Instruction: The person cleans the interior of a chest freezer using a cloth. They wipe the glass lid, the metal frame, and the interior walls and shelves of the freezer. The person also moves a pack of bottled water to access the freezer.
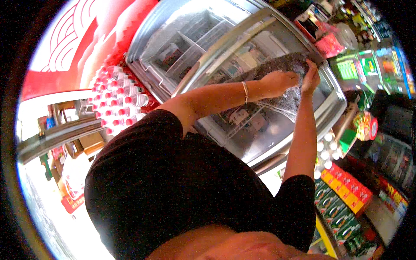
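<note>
A crumpled, translucent plastic bag (282,63) spreads over the sliding glass lid of a chest freezer (276,139). My left hand (280,84), with a pale band on its wrist, is closed on the bag near its middle. Just to the right, my right hand (312,77) pinches the bag's upper edge. Part of the bag is hidden behind my left hand and forearm. Whether anything lies inside the bag, I cannot tell. Through the glass, wire dividers (247,122) and packaged goods (250,58) show.
Red-capped bottles (118,102) stand packed together left of the freezer. At the right are a red-lidded jar (366,126), red and yellow boxes (347,187) and dark green packs (336,208). A pink item (330,44) sits past the freezer's far corner. The freezer's left section (182,42) holds wire baskets.
</note>
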`<state>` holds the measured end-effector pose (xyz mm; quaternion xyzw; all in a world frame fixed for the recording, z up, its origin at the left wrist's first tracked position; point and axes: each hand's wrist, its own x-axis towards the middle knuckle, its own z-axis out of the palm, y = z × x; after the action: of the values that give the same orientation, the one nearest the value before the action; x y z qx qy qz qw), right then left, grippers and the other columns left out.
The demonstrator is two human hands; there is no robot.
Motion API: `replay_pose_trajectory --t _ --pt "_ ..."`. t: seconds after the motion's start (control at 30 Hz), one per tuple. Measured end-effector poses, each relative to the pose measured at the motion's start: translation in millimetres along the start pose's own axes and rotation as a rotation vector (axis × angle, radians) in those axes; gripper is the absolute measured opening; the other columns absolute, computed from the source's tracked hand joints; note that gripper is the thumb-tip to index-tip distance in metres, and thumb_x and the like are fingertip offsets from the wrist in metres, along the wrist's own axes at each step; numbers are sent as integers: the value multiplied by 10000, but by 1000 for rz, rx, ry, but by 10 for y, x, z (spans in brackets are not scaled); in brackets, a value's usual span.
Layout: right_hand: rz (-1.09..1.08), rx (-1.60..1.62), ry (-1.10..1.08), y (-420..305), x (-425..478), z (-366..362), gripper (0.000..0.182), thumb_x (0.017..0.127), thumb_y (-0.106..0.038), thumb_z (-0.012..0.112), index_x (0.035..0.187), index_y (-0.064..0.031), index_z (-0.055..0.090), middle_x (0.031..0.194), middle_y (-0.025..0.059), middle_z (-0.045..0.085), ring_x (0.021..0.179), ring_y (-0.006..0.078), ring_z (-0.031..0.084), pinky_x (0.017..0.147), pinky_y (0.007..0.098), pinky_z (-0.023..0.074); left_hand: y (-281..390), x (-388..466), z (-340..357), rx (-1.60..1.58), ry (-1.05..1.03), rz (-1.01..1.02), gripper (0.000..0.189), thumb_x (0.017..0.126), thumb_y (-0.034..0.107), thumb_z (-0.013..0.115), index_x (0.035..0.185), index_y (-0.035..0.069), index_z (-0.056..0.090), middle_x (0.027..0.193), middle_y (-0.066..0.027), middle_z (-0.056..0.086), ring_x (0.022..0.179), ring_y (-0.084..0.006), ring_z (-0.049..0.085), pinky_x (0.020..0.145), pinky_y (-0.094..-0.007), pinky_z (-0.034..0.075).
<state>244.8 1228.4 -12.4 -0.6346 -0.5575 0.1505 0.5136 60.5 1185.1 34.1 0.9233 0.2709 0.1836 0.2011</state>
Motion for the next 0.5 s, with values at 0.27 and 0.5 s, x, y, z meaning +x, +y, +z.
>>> replay_pose_trajectory --t 0.27,0.5 --pt "29 -74 -56 -115 -13 -11 416 918 -287 303 1008 -40 625 1028 97 618 979 228 561 883 331 399 47 -186 -232 -57 172 295 334 724 270 625 1040 163 611 1023 -75 596 1084 -249 489 962 -424 337" --pt "-18 -153 -45 -22 -29 -39 420 922 -295 313 1016 -11 607 1035 113 610 998 234 547 911 324 380 -1580 -739 -906 -1095 643 -338 154 823 104 556 940 25 616 1054 -51 606 902 -168 572 824 -300 452"
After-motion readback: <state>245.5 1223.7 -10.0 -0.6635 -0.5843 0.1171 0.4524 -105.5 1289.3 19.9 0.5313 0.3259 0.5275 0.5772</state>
